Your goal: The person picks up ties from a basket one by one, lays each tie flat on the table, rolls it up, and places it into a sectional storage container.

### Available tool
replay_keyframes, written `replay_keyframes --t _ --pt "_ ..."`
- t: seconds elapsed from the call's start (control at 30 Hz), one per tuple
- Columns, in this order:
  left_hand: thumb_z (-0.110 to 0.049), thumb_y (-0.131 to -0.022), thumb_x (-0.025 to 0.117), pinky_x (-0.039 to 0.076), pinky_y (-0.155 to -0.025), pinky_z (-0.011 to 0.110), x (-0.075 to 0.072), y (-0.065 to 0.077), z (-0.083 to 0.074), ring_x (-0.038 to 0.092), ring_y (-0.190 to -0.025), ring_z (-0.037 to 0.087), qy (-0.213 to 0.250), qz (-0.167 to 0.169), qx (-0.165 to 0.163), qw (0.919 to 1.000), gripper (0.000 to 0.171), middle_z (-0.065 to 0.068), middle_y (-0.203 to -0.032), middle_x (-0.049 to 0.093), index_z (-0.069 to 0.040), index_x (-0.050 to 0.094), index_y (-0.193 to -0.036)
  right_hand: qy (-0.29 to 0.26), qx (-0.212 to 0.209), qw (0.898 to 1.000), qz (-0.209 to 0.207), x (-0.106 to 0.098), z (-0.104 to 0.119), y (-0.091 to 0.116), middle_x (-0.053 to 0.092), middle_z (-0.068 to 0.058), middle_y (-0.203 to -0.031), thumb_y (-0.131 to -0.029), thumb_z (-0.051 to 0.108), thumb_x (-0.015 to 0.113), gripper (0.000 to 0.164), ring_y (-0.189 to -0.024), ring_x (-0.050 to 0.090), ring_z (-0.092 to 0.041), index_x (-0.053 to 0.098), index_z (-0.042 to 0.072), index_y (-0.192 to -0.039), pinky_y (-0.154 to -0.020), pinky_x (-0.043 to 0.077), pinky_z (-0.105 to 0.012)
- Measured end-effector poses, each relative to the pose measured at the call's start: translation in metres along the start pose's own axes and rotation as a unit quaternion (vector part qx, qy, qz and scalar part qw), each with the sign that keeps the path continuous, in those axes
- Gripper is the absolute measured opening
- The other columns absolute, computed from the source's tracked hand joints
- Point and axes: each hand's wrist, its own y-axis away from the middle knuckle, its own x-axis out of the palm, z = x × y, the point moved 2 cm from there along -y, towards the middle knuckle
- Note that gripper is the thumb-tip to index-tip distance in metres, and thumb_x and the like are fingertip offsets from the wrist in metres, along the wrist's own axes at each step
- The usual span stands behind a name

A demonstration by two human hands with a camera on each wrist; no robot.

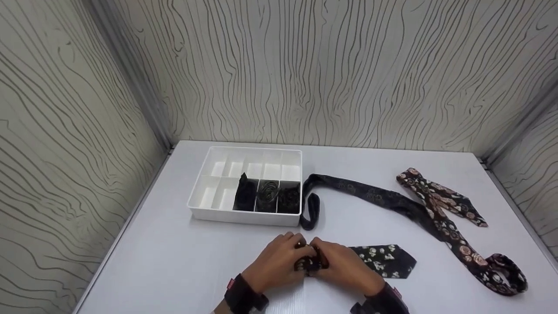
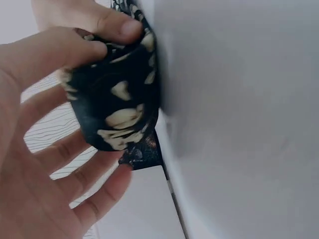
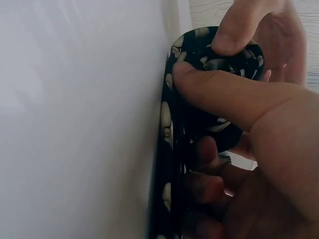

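In the head view we see both the left hand (image 1: 275, 264) and the right hand (image 1: 348, 267) clamped on the rolled part of a dark floral tie (image 1: 386, 261) at lower centre, its flat end running rightward from beneath the right hand, the nearer one to it, and a white tray (image 1: 244, 217) above and to the left. In the left wrist view we find the roll left of upper centre, the left thumb on its edge and the lower fingers spread apart from one another. In the right wrist view we see both thumbs on the coil at upper right, the unrolled strip dropping lengthwise to the bottom edge beside the right hand's curled fingers.
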Motion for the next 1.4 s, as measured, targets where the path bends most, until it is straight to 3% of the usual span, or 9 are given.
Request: replay_keyframes --t 0.3,0.5,0.67,0.8,1.03,1.23,1.4 --pt "-0.044 -0.083 0.089 0.05 -0.088 0.026 -0.001 -0.004 -0.001 0.056 -0.096 0.01 -0.01 0.008 -0.01 0.9999 0.039 -0.008 -0.106 0.064 -0.031 0.076 -0.118 0.011 -0.006 1.0 0.002 -0.001 -0.002 0.002 0.075 0.006 -0.112 -0.086 0.045 0.086 0.051 -0.101 0.073 -0.02 0.059 0.029 -0.125 -0.085 0.059 -0.042" --pt "-0.047 -0.083 0.088 0.049 -0.087 0.026 -0.001 -0.005 -0.003 0.054 -0.096 0.01 -0.002 0.013 -0.014 0.9998 0.041 -0.008 -0.106 0.063 -0.032 0.075 -0.119 0.025 -0.014 1.0 -0.003 -0.002 -0.002 0.004 0.075 0.004 -0.108 -0.084 0.034 0.088 0.051 -0.097 0.072 -0.021 0.058 0.027 -0.125 -0.083 0.059 -0.041" --pt "-0.044 -0.082 0.09 0.049 -0.085 0.025 -0.002 -0.004 -0.003 0.055 -0.096 0.01 0.002 0.009 -0.016 0.9998 0.042 -0.008 -0.106 0.063 -0.032 0.075 -0.12 0.032 -0.02 0.999 -0.006 -0.002 -0.001 0.004 0.076 0.003 -0.117 -0.084 0.036 0.088 0.057 -0.103 0.074 -0.023 0.058 0.028 -0.132 -0.087 0.061 -0.046" --pt "-0.042 -0.081 0.09 0.049 -0.085 0.023 -0.002 -0.004 -0.003 0.055 -0.096 0.009 0.016 0.008 -0.017 0.9997 0.045 -0.008 -0.108 0.063 -0.03 0.074 -0.121 0.042 -0.018 0.999 -0.01 -0.003 -0.001 0.004 0.076 0.002 -0.111 -0.083 0.028 0.088 0.053 -0.097 0.074 -0.022 0.058 0.027 -0.126 -0.082 0.06 -0.042" --pt "-0.043 -0.081 0.09 0.048 -0.088 0.024 -0.002 -0.004 -0.005 0.054 -0.099 0.01 0.008 -0.005 -0.006 0.9999 0.044 -0.008 -0.107 0.063 -0.03 0.076 -0.121 0.048 -0.016 0.999 -0.017 0.0 -0.002 0.011 0.077 0.001 -0.115 -0.085 0.038 0.087 0.058 -0.101 0.075 -0.025 0.056 0.027 -0.132 -0.084 0.061 -0.046" --pt "-0.046 -0.081 0.09 0.045 -0.081 0.021 -0.001 -0.004 -0.006 0.05 -0.092 0.008 -0.003 -0.003 -0.001 1.0 0.046 -0.009 -0.103 0.061 -0.033 0.076 -0.123 0.033 -0.006 0.999 -0.022 0.001 -0.002 0.014 0.076 0.005 -0.115 -0.087 0.042 0.086 0.057 -0.1 0.074 -0.021 0.057 0.029 -0.136 -0.083 0.06 -0.043" --pt "-0.046 -0.082 0.089 0.046 -0.083 0.022 0.0 -0.005 -0.006 0.05 -0.092 0.008 -0.001 0.007 -0.007 1.0 0.048 -0.009 -0.104 0.06 -0.033 0.073 -0.125 0.048 0.001 0.999 -0.024 0.001 -0.002 0.015 0.077 0.0 -0.117 -0.084 0.028 0.087 0.059 -0.103 0.075 -0.025 0.058 0.028 -0.135 -0.086 0.061 -0.048"
